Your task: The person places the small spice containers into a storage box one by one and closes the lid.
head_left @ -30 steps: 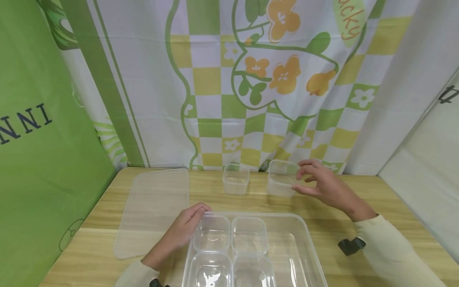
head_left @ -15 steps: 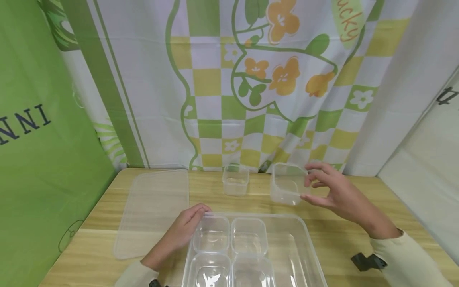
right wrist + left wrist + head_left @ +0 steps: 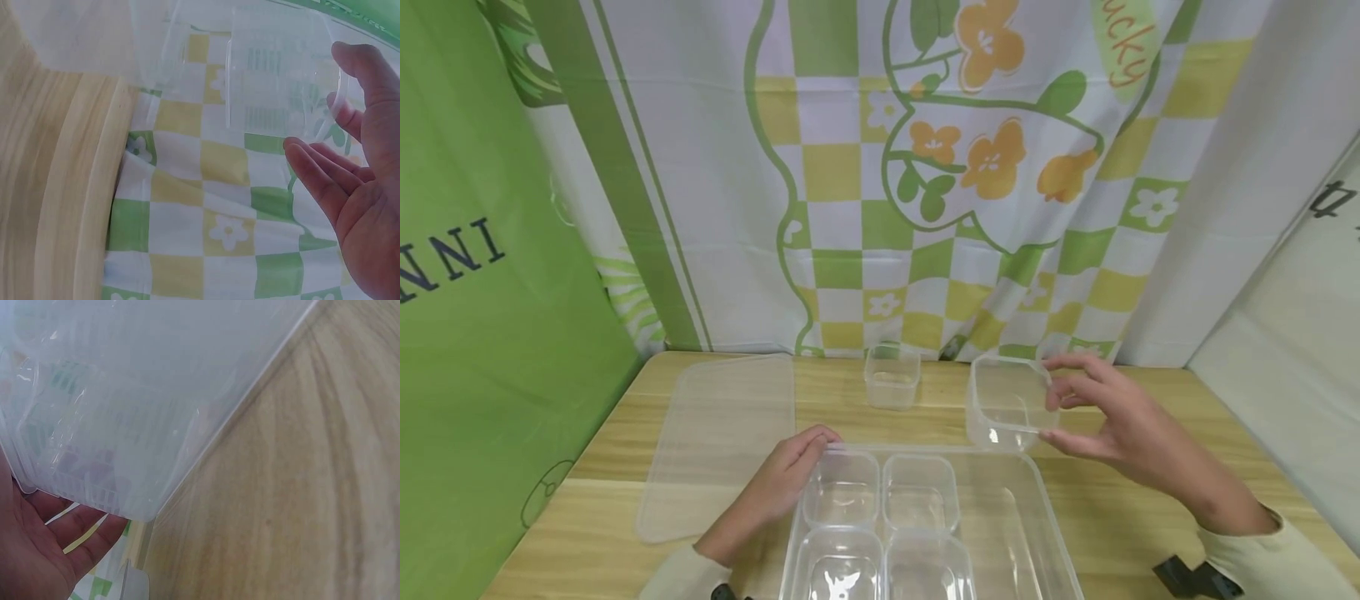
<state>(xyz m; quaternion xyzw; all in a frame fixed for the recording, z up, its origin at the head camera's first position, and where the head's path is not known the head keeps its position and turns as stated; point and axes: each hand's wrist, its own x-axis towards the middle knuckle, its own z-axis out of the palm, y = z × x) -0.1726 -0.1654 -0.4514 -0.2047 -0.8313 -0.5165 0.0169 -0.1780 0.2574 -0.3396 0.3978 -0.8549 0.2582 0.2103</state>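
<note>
My right hand (image 3: 1120, 425) pinches one side of a small clear plastic container (image 3: 1000, 417) between thumb and fingers. It hangs raised, just beyond the far right corner of a large clear plastic box (image 3: 1000, 517). In the right wrist view, the thumb and fingers of the right hand (image 3: 369, 156) are at the edge of the small container (image 3: 269, 87). My left hand (image 3: 790, 475) holds the far left corner of the large box, its fingers curled over the rim. The left wrist view shows those fingers against the box wall (image 3: 125, 425).
Inside the large box stand several small clear containers (image 3: 921, 496) on its left side. Another small container (image 3: 892, 387) sits on the wooden table (image 3: 842, 417) beyond the box. A flat clear lid (image 3: 722, 442) lies at the left. A patterned curtain (image 3: 835, 275) hangs behind.
My right hand has brought the small container from the back of the table towards the large box and a little to the right. My left hand stays on the box corner.
</note>
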